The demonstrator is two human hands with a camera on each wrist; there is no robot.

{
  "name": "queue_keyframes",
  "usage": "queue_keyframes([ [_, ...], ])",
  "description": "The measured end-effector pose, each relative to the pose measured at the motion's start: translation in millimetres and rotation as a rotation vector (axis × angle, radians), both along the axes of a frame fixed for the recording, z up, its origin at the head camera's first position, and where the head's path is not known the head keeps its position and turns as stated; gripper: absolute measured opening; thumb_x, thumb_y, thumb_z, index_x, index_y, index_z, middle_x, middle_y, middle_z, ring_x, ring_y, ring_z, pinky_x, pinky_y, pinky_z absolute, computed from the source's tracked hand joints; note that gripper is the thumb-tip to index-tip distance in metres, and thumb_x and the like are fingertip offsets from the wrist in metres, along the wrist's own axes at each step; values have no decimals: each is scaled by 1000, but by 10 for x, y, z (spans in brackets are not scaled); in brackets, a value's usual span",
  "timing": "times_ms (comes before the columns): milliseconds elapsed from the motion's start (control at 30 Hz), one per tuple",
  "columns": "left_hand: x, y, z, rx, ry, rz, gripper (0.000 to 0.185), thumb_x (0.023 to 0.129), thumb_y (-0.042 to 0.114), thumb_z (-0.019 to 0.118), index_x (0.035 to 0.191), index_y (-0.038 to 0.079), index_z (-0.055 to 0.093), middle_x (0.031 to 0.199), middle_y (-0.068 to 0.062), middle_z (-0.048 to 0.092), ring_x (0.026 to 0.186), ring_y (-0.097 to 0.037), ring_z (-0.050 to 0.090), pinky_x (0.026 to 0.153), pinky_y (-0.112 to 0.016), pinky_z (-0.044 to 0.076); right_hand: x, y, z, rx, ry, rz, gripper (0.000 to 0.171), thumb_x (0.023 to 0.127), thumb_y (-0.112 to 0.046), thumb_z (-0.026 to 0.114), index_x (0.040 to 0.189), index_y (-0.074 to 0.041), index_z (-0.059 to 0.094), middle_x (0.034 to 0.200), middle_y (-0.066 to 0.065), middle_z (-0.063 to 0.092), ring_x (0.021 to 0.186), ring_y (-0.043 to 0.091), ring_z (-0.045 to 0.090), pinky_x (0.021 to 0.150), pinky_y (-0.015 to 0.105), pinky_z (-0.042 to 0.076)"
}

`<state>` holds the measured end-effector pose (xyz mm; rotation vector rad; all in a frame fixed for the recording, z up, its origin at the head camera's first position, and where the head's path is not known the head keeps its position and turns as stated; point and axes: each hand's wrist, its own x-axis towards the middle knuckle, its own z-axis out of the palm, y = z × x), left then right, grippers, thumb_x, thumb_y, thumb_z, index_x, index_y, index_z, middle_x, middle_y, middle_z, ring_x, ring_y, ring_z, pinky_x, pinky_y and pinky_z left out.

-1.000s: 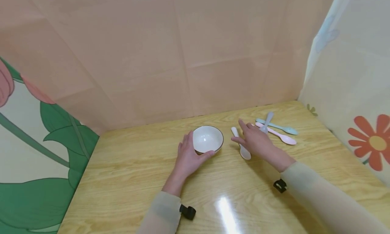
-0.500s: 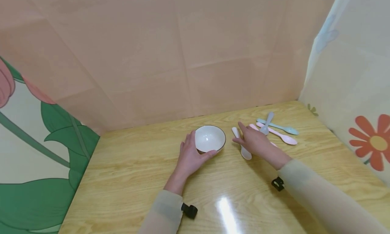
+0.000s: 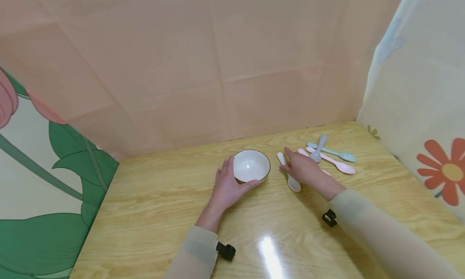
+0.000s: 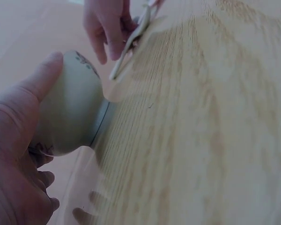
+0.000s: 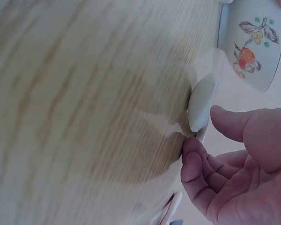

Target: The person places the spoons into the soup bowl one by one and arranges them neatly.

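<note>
Two hands work on the wooden table (image 3: 152, 214). The left hand (image 3: 227, 188) cups the white bowl (image 3: 251, 166) from its 8 o'clock side, thumb and fingers curled against the outer wall; the bowl stands upright near the table's far edge. The right hand (image 3: 305, 170) lies at the bowl's 3 o'clock, fingers relaxed and extended, fingertips touching the white spoon (image 3: 288, 177) lying flat just beside the bowl. Three more spoons, blue (image 3: 332, 152), pink (image 3: 336, 162) and grey (image 3: 319, 146), lie crossed at 2 o'clock, near the hand.
</note>
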<state>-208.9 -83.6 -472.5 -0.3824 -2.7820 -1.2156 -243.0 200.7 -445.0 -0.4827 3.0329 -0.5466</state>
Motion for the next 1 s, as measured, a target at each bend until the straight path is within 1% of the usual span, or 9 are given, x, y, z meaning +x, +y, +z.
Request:
queue_keyframes([
  [133, 11, -8, -6, 2, -19, 2, 115, 82, 71, 89, 167, 17, 33, 153, -12, 52, 143, -40, 51, 130, -60, 21, -11, 9, 0, -20, -22, 8, 76, 106, -20, 76, 155, 22, 37, 85, 12, 71, 90, 38, 72, 80, 56, 59],
  [333, 20, -18, -23, 6, -44, 12, 116, 81, 73, 89, 168, 20, 33, 155, -12, 51, 147, -43, 47, 129, -62, 23, -21, -5, -3, -56, -60, -4, 73, 104, -17, 77, 154, 21, 41, 89, 12, 74, 81, 27, 71, 74, 49, 59],
  [400, 17, -20, -26, 5, -42, 12, 116, 81, 73, 89, 168, 20, 32, 155, -11, 52, 147, -41, 48, 130, -60, 22, -28, -8, -6, -67, -63, -7, 65, 103, -16, 78, 149, 18, 48, 88, 11, 74, 80, 26, 70, 73, 47, 58],
  [467, 13, -21, -27, 4, -40, 10, 117, 81, 73, 88, 169, 20, 32, 154, -10, 52, 146, -41, 49, 130, -60, 22, -42, -3, -16, -80, -67, -4, 51, 103, -14, 78, 138, 15, 55, 85, 10, 72, 76, 26, 69, 70, 46, 57],
  [567, 7, -21, -35, 3, -39, 7, 119, 82, 74, 88, 170, 19, 30, 155, -10, 51, 148, -42, 47, 129, -60, 23, -50, 3, -29, -104, -75, -2, 41, 102, -12, 78, 130, 11, 59, 86, 12, 73, 77, 26, 69, 70, 46, 57],
  [667, 2, -22, -42, 8, -47, 4, 120, 81, 74, 88, 171, 19, 29, 157, -11, 50, 150, -44, 44, 129, -62, 23, -44, 5, -33, -135, -93, 0, 51, 102, -11, 77, 143, 13, 58, 93, 16, 77, 83, 28, 73, 76, 47, 59],
  [767, -12, -25, -51, 12, -49, 5, 121, 82, 73, 88, 171, 18, 29, 159, -12, 49, 151, -44, 43, 128, -63, 24, -35, 11, -14, -182, -123, 4, 63, 102, -10, 76, 156, 11, 51, 97, 17, 79, 85, 27, 74, 77, 46, 60],
  [867, -23, -26, -48, 9, -48, 2, 121, 82, 71, 89, 172, 17, 28, 160, -10, 49, 151, -44, 43, 127, -64, 26, -29, 20, 18, -230, -155, -9, 64, 104, -11, 75, 159, 8, 49, 95, 13, 78, 80, 23, 71, 71, 41, 57],
  [1000, -30, -25, -40, 3, -49, 0, 120, 83, 68, 90, 172, 18, 27, 161, -9, 48, 151, -44, 41, 127, -63, 28, -24, 28, 63, -285, -154, -23, 63, 106, -13, 74, 161, 4, 48, 92, 10, 76, 77, 20, 68, 67, 37, 55],
])
